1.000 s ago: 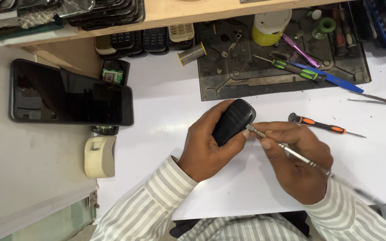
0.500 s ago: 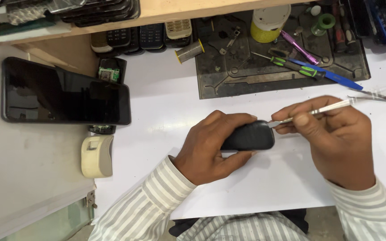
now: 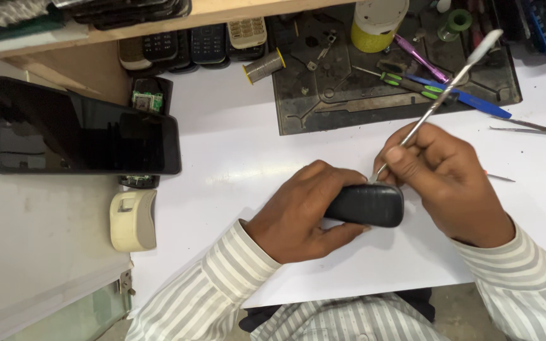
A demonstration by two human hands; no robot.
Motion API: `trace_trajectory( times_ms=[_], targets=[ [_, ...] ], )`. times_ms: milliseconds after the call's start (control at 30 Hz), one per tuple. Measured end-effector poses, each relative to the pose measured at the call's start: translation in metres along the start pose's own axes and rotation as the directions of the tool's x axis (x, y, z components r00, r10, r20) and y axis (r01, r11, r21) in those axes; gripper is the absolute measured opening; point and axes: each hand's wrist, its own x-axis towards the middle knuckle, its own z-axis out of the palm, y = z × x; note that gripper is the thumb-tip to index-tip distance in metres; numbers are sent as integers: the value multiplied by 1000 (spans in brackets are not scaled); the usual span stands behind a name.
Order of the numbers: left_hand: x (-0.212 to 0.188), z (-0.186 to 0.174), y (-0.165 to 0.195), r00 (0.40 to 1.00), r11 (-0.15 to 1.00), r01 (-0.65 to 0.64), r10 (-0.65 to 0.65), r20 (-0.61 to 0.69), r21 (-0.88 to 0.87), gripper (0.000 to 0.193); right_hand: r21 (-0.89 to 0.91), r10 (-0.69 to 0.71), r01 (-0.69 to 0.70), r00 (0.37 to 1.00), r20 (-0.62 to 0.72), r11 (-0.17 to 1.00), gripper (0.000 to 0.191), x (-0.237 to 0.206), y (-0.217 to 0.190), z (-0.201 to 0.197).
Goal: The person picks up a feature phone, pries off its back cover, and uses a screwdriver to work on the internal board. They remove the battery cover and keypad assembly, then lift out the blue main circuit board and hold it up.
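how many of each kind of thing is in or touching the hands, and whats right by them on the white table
Hands: 2, left hand, right hand
Small black phone: 1
Metal pry tool: 1
Large dark smartphone: 1
Cream plastic part: 1
Solder spool: 1
Total: 7

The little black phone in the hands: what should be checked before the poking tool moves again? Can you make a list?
1. Left hand grips the black phone firmly: ok.
2. Right hand pinches the metal pry tool: ok.
3. Tool tip sits at the phone's upper edge: ok.
4. Tip is actually inside the seam: cannot tell, fingers hide it.
5. Phone rests over the white table, not the edge: ok.
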Motion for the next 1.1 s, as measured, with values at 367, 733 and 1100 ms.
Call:
trace_trajectory(
  times_ms=[367,733,1100],
  targets=[
    [2,-3,-8,960,972,111,-158,-229,-208,54,79,-10,15,999,-54,997,24,-4,1,-3],
    [1,-6,-10,940,946,163,-235,-248,-281,54,-2,231,-231,972,43,973,26,0,15,1],
    [1,-33,-39,778,777,458,-115,-618,432,65,100,176,-175,984,-5,979,25,1,16,-5]
  ],
)
